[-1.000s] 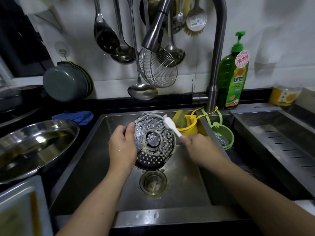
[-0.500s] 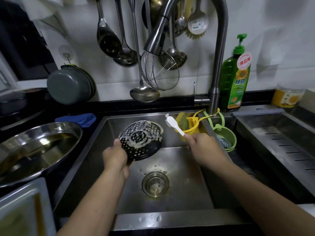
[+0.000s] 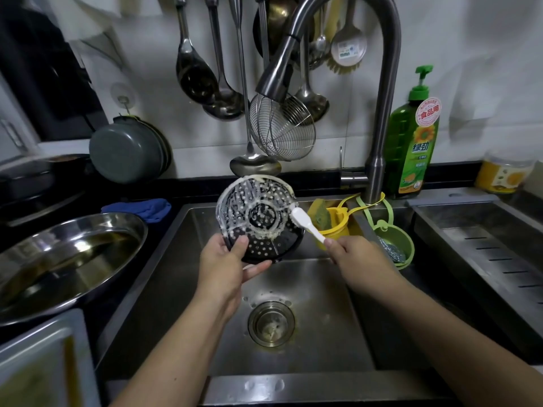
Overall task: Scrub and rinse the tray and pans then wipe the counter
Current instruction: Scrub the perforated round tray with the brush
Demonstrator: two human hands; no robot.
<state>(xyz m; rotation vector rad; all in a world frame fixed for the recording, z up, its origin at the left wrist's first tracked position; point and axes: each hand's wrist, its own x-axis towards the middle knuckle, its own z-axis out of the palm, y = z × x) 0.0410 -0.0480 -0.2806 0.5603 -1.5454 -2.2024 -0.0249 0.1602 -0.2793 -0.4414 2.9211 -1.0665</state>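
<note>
Holding the tray point(image 3: 258, 218) up over the sink point(image 3: 308, 342), the left hand point(image 3: 226, 268) pinches its bottom edge, thumb in front. The right hand point(image 3: 355, 259) grips a white brush point(image 3: 305, 224) whose head touches the tray's right side. The tray looks thin, stiff and light, but soapy and slippery. Its rim is the best place to hold, with a tight grip.

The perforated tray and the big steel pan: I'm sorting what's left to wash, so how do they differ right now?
The perforated tray is dark, full of holes and streaked with pale residue; the steel pan is shiny and solid. The tray is held tilted over the sink by the left hand; the pan rests on the counter, untouched. The tray looks smaller. Both are round.
</note>
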